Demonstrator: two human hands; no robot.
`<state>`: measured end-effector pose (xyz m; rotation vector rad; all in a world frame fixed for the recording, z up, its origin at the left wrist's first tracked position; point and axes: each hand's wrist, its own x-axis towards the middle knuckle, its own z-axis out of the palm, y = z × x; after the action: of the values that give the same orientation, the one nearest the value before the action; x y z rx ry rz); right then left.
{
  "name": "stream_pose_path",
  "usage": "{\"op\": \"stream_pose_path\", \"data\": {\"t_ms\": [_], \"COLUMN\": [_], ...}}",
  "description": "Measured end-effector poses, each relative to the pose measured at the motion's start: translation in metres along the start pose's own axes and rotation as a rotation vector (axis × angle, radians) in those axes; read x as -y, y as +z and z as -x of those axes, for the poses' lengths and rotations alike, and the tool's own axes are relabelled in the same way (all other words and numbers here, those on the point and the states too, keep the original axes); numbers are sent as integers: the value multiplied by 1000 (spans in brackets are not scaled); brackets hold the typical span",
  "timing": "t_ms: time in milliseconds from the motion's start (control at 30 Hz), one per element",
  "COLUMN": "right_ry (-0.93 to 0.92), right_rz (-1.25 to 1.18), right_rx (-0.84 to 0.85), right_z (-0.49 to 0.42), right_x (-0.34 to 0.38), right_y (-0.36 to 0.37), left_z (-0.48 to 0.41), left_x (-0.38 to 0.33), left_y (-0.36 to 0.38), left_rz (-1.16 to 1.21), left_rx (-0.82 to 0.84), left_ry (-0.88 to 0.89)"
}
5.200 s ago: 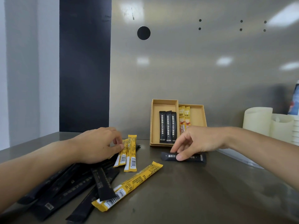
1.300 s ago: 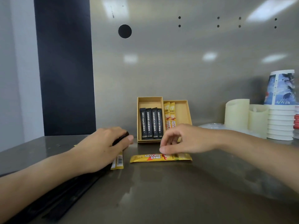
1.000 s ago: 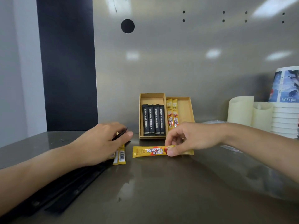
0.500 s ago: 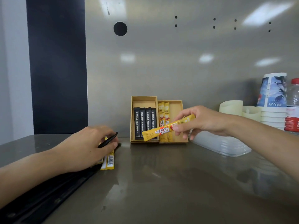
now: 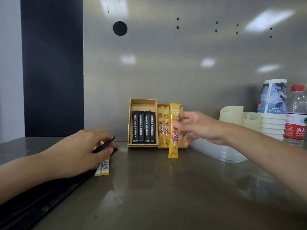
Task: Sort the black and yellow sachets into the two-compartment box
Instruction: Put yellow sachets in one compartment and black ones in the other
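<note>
Pinching upright yellow NESCAFE sachet: right hand; left hand gripping black sachet.

Your left hand hides most of the yellow sachets under it. The black sachets at the near left corner of the table and the water bottle at its right edge are cut off.
</note>
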<state>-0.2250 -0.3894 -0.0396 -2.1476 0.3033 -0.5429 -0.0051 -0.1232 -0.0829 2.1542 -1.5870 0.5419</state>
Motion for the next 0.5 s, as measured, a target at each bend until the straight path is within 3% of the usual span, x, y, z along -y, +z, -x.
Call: {"op": "stream_pose_path", "data": {"t_ms": [133,333,500], "right_ry": [44,-20,30], "right_rz": [34,3,43], "right_rx": [2,-403,-463], "right_z": [-2,-16,-26], "right_x": [-6,-10,-11], "right_y": [8,3,6], "left_z": [1,1,1], "left_x": [-2,-3,-3], "left_y": [-1,-3,-2], "left_rz": [2,-16,-27], "left_rx": [18,38,58], "left_ry": [-7,10,22]}}
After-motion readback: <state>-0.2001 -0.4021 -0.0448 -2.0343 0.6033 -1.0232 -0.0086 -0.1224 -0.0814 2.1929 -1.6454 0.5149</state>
